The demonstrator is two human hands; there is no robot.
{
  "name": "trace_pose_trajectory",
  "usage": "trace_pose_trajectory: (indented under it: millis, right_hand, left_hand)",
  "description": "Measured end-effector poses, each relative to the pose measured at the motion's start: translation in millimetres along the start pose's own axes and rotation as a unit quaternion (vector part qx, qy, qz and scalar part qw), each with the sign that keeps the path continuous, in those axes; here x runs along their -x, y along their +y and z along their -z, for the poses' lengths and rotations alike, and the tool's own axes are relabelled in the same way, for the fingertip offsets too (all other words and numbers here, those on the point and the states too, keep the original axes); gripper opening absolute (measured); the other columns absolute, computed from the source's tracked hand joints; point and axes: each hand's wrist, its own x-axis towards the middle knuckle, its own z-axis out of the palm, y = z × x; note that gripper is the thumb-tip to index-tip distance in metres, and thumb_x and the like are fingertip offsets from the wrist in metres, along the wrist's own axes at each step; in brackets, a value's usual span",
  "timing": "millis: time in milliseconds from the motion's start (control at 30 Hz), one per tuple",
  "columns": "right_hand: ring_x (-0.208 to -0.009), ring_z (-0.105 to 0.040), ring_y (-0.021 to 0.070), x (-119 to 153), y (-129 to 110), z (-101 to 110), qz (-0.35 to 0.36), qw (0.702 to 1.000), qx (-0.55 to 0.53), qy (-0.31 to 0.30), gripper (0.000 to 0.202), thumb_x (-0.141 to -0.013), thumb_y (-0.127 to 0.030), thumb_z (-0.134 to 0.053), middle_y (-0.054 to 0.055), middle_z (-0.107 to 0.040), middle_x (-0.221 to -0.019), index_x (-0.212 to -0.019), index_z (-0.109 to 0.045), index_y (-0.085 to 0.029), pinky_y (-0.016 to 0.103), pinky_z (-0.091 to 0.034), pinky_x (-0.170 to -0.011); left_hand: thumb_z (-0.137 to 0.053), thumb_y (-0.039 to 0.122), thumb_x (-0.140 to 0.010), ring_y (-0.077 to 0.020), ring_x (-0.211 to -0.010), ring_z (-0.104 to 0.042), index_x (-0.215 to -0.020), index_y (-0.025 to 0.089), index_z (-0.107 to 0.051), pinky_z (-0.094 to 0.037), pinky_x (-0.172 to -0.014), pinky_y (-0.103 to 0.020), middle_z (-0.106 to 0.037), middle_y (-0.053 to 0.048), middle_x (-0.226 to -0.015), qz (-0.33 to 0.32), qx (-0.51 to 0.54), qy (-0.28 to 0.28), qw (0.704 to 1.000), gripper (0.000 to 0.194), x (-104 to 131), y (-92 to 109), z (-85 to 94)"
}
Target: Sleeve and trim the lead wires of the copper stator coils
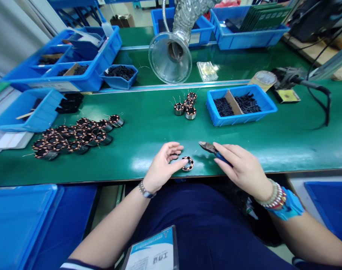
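Close to the front edge of the green bench [148,127], just beside the left thumb tip, sits a small wound ring [191,164]. It is round with an open middle, its rim showing copper-coloured windings in separate bundles with dark gaps between them. The left hand [165,161] is loosely spread, thumb and curled fingers well parted; its thumb tip overlaps the ring's left side, though whether it presses on it cannot be told. The right hand [241,167] is closed around blue-handled pliers [209,147], their dark metal nose pointing left, apart from the ring.

Farther back on the bench stand four similar rings [190,113], with silvery outer walls and thin wire ends sticking up. A larger cluster of rings [102,138] lies to the left, packed together, some tilted. Right of the four is a blue tray [244,119], split by a cardboard strip [234,102], with small black pieces [223,107] on both sides.

On the person's front hangs a badge [152,249] with a blue band and large characters reading 工作证; its smaller print is illegible. A white label [55,86] on the big partitioned bin [92,80] cannot be read either.
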Motion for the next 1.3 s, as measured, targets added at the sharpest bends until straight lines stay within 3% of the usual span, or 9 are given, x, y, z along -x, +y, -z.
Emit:
trace_pose_trajectory:
  millis: [100, 167, 267, 500, 1133, 1233, 1300]
  right_hand:
    - [-0.089, -0.053, 0.0194, 6, 8, 0, -0.031, 0.999, -0.001, -0.027, 0.04, -0.085, -0.029, -0.043, 0.009, -0.058, -0.104, -0.123, -0.043, -0.015, 0.032, -0.045, -0.076]
    - [-0.09, -0.052, 0.0196, 10, 9, -1, -0.034, 0.999, -0.002, -0.04, 0.041, -0.085, -0.03, -0.043, 0.009, -0.057, -0.104, -0.124, -0.042, -0.015, 0.033, -0.044, -0.076]
    - [-0.089, -0.052, 0.0201, 14, 8, -4, -0.023, 0.998, 0.003, -0.05, 0.042, -0.085, -0.031, -0.044, 0.009, -0.057, -0.104, -0.124, -0.042, -0.016, 0.034, -0.044, -0.075]
    - [-0.085, -0.05, 0.0197, 11, 2, -6, 0.001, 0.998, 0.021, -0.057, 0.042, -0.085, -0.032, -0.043, 0.009, -0.057, -0.104, -0.123, -0.043, -0.017, 0.034, -0.041, -0.073]
    - [-0.082, -0.051, 0.0184, 8, -1, -7, 0.026, 0.998, 0.019, -0.047, 0.04, -0.085, -0.031, -0.042, 0.008, -0.059, -0.101, -0.122, -0.044, -0.016, 0.032, -0.042, -0.073]
    - [-0.084, -0.052, 0.0175, 9, 2, -7, 0.018, 0.999, 0.006, -0.033, 0.041, -0.085, -0.03, -0.042, 0.008, -0.058, -0.102, -0.123, -0.042, -0.015, 0.03, -0.042, -0.074]
    - [-0.086, -0.052, 0.0181, 9, 10, -5, -0.003, 0.999, 0.025, -0.041, 0.041, -0.086, -0.032, -0.042, 0.008, -0.058, -0.104, -0.123, -0.042, -0.015, 0.03, -0.042, -0.074]
  left_hand:
    - [-0.066, 0.018, -0.064, -0.0147, -0.083, -0.056, -0.109, 0.018, -0.045, -0.046, -0.071, -0.028, -0.061, -0.008, -0.102, 0.047, 0.011, -0.092, 0.995, 0.049, -10, 5, -4.5]
    - [-0.064, 0.019, -0.066, -0.013, -0.072, -0.057, -0.107, 0.018, -0.046, -0.045, -0.064, -0.026, -0.064, -0.006, -0.09, 0.061, 0.01, -0.112, 0.992, 0.045, -16, 7, -9.6]
    - [-0.064, 0.021, -0.067, -0.0106, -0.065, -0.056, -0.097, 0.016, -0.053, -0.043, -0.059, -0.023, -0.063, -0.002, -0.076, 0.056, 0.007, -0.092, 0.994, 0.033, -21, 6, -16.4]
    - [-0.065, 0.023, -0.066, -0.0068, -0.057, -0.051, -0.074, 0.013, -0.062, -0.039, -0.055, -0.019, -0.061, 0.001, -0.067, 0.073, 0.015, -0.053, 0.996, 0.013, -20, 5, -19.9]
    - [-0.064, 0.022, -0.067, -0.0063, -0.055, -0.051, -0.071, 0.013, -0.062, -0.042, -0.057, -0.019, -0.061, 0.002, -0.064, 0.067, -0.006, -0.041, 0.997, 0.01, -21, 4, -23.1]
    - [-0.061, 0.026, -0.07, -0.0102, -0.066, -0.056, -0.083, 0.013, -0.061, -0.045, -0.063, -0.023, -0.063, -0.002, -0.075, 0.029, -0.039, -0.048, 0.998, 0.018, -20, 3, -19.4]
    - [-0.063, 0.026, -0.07, -0.0134, -0.078, -0.057, -0.099, 0.016, -0.055, -0.045, -0.072, -0.027, -0.062, -0.005, -0.09, -0.057, -0.112, -0.018, 0.992, 0.032, -15, 5, -12.3]
